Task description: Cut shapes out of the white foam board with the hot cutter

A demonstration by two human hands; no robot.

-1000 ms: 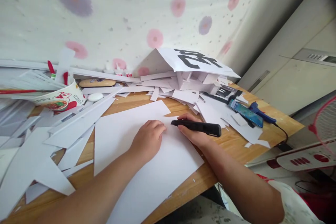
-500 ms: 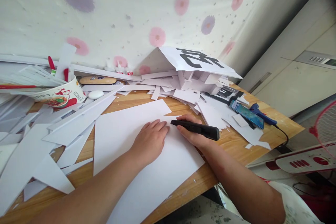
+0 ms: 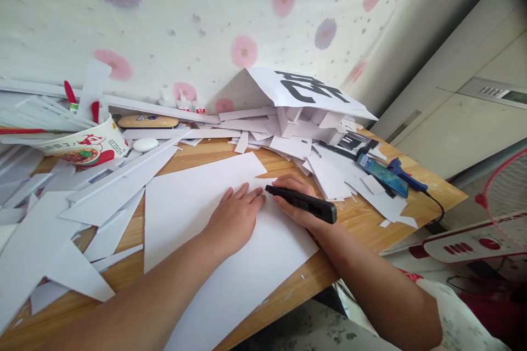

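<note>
A large white board [image 3: 177,208] lies flat on the wooden table [image 3: 354,230], with a notch in its far right edge. My left hand [image 3: 236,219] rests on it, palm down with fingers spread, holding nothing. Just to the right, my right hand [image 3: 294,197] is closed around a black utility knife [image 3: 307,204]. The knife's front end points left, close to my left fingertips, near the notch. Its blade is too small to make out.
White offcuts [image 3: 111,175] pile up at the left. A paper bowl [image 3: 93,142] holds tools. Behind stand small glue bottles [image 3: 184,103] and a white model [image 3: 304,126] under a printed sheet. A phone [image 3: 382,174] and a blue glue gun [image 3: 405,174] lie at the right.
The view has shifted slightly, so most things sit a little higher and further left. The knife's rear end is slightly lower. Both hands stay at nearly the same place on the board.
</note>
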